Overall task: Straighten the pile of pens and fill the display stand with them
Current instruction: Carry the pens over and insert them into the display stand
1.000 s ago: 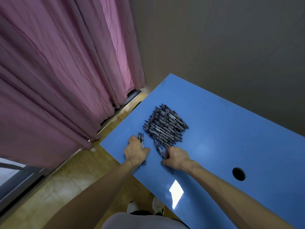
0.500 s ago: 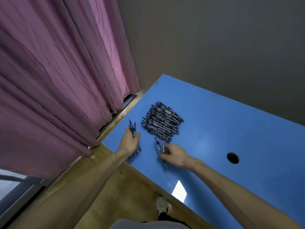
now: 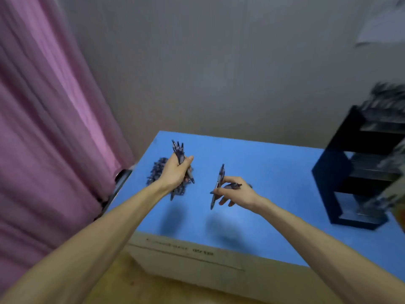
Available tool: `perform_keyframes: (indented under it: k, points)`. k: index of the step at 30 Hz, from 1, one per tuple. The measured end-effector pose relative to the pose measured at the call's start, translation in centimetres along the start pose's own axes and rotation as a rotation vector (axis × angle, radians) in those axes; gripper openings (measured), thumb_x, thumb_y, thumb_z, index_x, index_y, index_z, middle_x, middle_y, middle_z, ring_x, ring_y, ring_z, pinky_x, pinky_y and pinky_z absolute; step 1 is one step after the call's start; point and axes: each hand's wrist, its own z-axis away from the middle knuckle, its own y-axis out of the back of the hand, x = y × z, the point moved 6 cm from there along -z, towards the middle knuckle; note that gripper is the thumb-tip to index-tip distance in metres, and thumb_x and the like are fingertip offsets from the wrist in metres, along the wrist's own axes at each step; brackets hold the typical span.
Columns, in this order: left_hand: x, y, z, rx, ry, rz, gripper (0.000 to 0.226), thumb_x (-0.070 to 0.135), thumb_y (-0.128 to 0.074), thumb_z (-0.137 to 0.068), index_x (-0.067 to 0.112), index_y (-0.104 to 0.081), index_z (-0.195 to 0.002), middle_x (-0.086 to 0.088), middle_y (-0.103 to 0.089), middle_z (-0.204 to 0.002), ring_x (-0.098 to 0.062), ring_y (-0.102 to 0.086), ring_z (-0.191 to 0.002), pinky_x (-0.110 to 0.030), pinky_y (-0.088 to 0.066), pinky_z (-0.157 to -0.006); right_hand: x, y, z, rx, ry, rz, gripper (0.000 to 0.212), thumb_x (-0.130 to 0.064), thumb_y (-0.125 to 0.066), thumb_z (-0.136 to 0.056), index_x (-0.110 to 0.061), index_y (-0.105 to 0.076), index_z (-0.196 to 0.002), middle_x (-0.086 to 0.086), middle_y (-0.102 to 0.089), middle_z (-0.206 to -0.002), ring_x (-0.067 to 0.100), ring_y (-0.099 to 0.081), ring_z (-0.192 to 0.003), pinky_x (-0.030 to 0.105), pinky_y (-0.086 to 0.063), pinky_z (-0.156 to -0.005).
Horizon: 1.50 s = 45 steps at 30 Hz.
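Carrying a fistful of pens in your left hand above the pile and two crossed loosely in your right hand, you risk dropping those before reaching the display stand far to your right.

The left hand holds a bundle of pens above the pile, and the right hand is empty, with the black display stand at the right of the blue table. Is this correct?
Not quite. In the head view the right hand is not empty: its fingers grip a few pens. The rest holds: the left hand grips a bundle of pens above the pile, and the black display stand is at the right of the blue table.
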Motion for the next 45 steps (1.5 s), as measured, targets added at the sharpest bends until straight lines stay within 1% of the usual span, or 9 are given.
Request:
perform_keyframes:
  k: [6,13,16,21,27,30,35,42,45]
  points:
    - [9.2,-8.2,1.1,-0.085,-0.125,0.028,0.03,0.039,-0.06,-0.102,0.015,-0.049,-0.088,-0.002,-0.06,-0.072,-0.019,-0.05,-0.06,-0.034,-0.042,-0.056,-0.5,12.1,8.9,0.304,0.04,-0.059,0.015,-0.021,-0.067,-0.095,-0.007,-0.069,-0.101,0.004,-0.079,-0.093,0.026,-0.077,-0.083,0.027,-0.05,-0.062]
    - [19.4,-25.2,4.9,-0.217,-0.25,0.098,0.02,0.031,-0.065,-0.1,0.012,-0.06,-0.094,-0.003,-0.07,-0.079,-0.012,-0.052,-0.056,-0.027,-0.04,-0.054,4.0,28.3,21.8,0.58,0.077,-0.128,0.011,-0.024,-0.069,-0.096,-0.013,-0.068,-0.093,0.004,-0.077,-0.084,0.022,-0.074,-0.071,0.027,-0.05,-0.059]
    - [22.8,-31.9,6.9,-0.235,-0.264,0.098,0.02,0.031,-0.068,-0.099,0.013,-0.062,-0.092,0.001,-0.07,-0.075,-0.012,-0.059,-0.061,-0.024,-0.042,-0.054,6.6,34.3,26.2,0.649,0.092,-0.094,0.015,-0.023,-0.07,-0.096,-0.008,-0.069,-0.097,0.009,-0.075,-0.088,0.023,-0.074,-0.077,0.031,-0.053,-0.06]
    - [26.8,-39.1,8.8,-0.216,-0.262,0.033,0.024,0.037,-0.069,-0.097,0.016,-0.064,-0.087,0.004,-0.071,-0.069,-0.013,-0.065,-0.066,-0.031,-0.045,-0.061,10.2,40.7,32.2,0.684,0.115,-0.086,0.018,-0.023,-0.069,-0.097,-0.006,-0.071,-0.103,0.011,-0.074,-0.096,0.022,-0.074,-0.086,0.031,-0.057,-0.064]
    - [30.3,-42.3,9.2,-0.17,-0.246,0.003,0.023,0.035,-0.073,-0.095,0.012,-0.073,-0.092,-0.006,-0.075,-0.073,-0.015,-0.068,-0.065,-0.03,-0.045,-0.057,13.0,45.4,34.8,0.686,0.127,-0.095,0.019,-0.022,-0.069,-0.096,-0.005,-0.073,-0.102,0.013,-0.075,-0.098,0.025,-0.074,-0.092,0.041,-0.064,-0.075]
    - [31.7,-43.0,8.4,-0.127,-0.246,-0.005,0.02,0.033,-0.072,-0.096,0.013,-0.072,-0.093,-0.008,-0.076,-0.077,-0.019,-0.072,-0.068,-0.023,-0.046,-0.053,13.6,47.1,33.8,0.644,0.124,-0.115,0.02,-0.019,-0.067,-0.098,-0.001,-0.072,-0.101,0.02,-0.074,-0.099,0.029,-0.073,-0.095,0.041,-0.063,-0.078]
    - [33.3,-43.6,5.8,-0.072,-0.29,-0.046,0.018,0.033,-0.071,-0.096,0.015,-0.071,-0.095,-0.001,-0.075,-0.07,-0.014,-0.069,-0.065,-0.027,-0.048,-0.06,13.5,47.9,31.0,0.529,0.127,-0.081,0.024,-0.018,-0.058,-0.103,0.005,-0.067,-0.102,0.016,-0.074,-0.091,0.023,-0.073,-0.078,0.038,-0.06,-0.071]
    - [35.2,-44.3,0.1,-0.107,-0.324,0.018,0.013,0.028,-0.077,-0.092,0.016,-0.072,-0.094,0.007,-0.069,-0.064,-0.011,-0.06,-0.055,-0.024,-0.042,-0.051,9.5,52.7,25.9,0.659,0.16,0.028,0.022,-0.026,-0.068,-0.096,-0.007,-0.07,-0.085,0.007,-0.074,-0.076,0.014,-0.063,-0.057,0.028,-0.049,-0.053]
    - [36.6,-44.2,-3.2,-0.112,-0.349,-0.015,0.017,0.032,-0.076,-0.093,0.016,-0.071,-0.097,0.002,-0.071,-0.075,-0.015,-0.066,-0.063,-0.021,-0.044,-0.05,6.7,55.3,23.1,0.742,0.181,0.08,0.019,-0.025,-0.072,-0.093,-0.01,-0.073,-0.084,0.006,-0.075,-0.074,0.011,-0.063,-0.054,0.02,-0.046,-0.047]
